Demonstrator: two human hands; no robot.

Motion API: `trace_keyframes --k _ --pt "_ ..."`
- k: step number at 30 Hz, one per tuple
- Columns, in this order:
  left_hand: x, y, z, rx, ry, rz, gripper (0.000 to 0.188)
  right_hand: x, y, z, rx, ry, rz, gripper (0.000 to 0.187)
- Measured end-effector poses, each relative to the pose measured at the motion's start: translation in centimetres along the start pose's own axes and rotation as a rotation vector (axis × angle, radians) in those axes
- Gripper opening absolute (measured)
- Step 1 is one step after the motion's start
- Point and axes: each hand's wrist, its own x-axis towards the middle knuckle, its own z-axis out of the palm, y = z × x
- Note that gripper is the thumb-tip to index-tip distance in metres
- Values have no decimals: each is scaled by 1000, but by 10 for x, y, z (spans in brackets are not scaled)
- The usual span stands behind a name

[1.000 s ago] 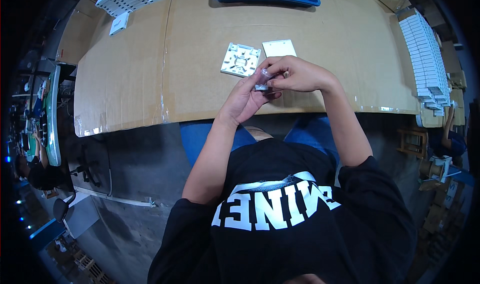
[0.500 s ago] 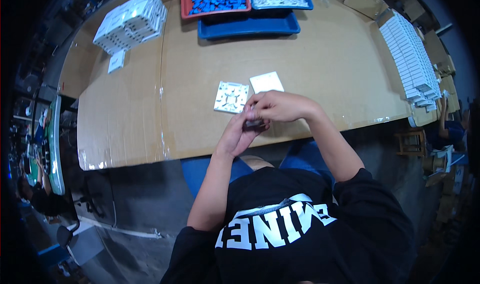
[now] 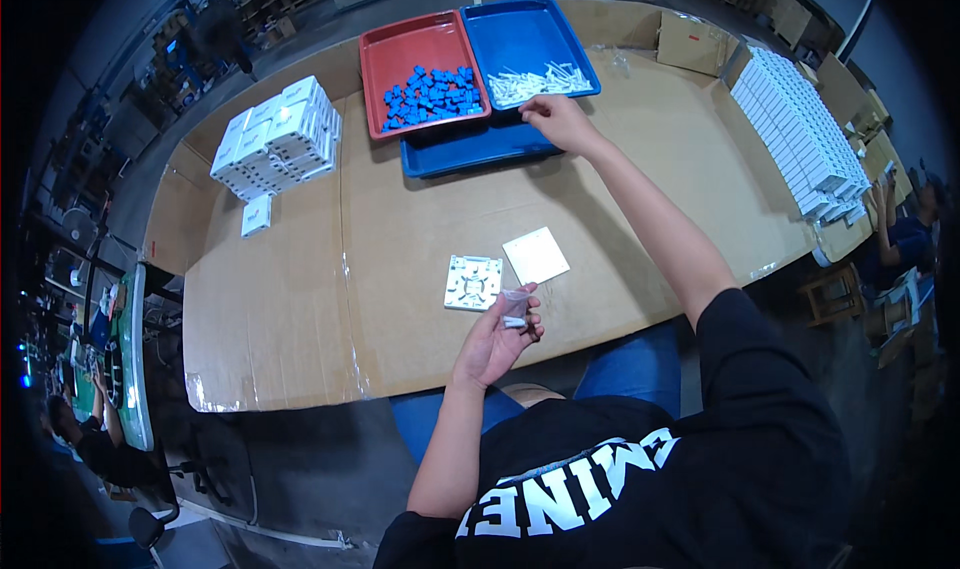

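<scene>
Cardboard covers the table (image 3: 280, 309) I'm looking down on from my remote post, its seams taped and its front edge curving in the fisheye view. Along the right side I see a long stack of white box-shaped units (image 3: 800, 134). At the far edge a red tray (image 3: 415, 49) and a deep-blue tray (image 3: 520, 34) sit side by side, their near ends above a lower blue tray (image 3: 475, 153). Far left I have a block of white square units (image 3: 280, 134), with a single white unit (image 3: 256, 216) just in front of it.

Near the middle of the front edge lie a plain white plate (image 3: 536, 256) and, just left of it, a white square base (image 3: 474, 283) with dark slots and a ring-like centre.

My right hand (image 3: 560, 122) is reached out at the deep-blue tray's near rim, fingers bent and thumb drawn in close — I cannot tell whether the fingertips hold anything. My left hand (image 3: 500, 339) is palm up just in front of the base, fingers curled around a small clear bag (image 3: 516, 303). A short white piece (image 3: 515, 322) shows by those fingers — inside the bag or against it, I cannot tell.

Smallest are the loose parts: blue plastic pieces (image 3: 430, 99) heaped in the red tray and slender white pieces (image 3: 540, 84) in the deep-blue one.
</scene>
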Motion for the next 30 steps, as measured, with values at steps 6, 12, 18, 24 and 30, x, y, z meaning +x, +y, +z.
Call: trace_keyframes --k 6,12,18,24,30 --pt "0 3 1 -61 -16 -9 63 64 17 7 -494 138 45 23" --pt "3 2 -3 -82 -48 -66 63 98 38 12 -715 207 -133 20" --pt "4 3 -2 -107 -44 -94 61 113 47 19 -774 168 -69 13" --pt "2 5 -1 -124 -53 -97 63 114 53 24 -809 204 -85 13" --pt "2 2 -8 -104 -49 -87 65 104 -4 7 738 285 177 21"
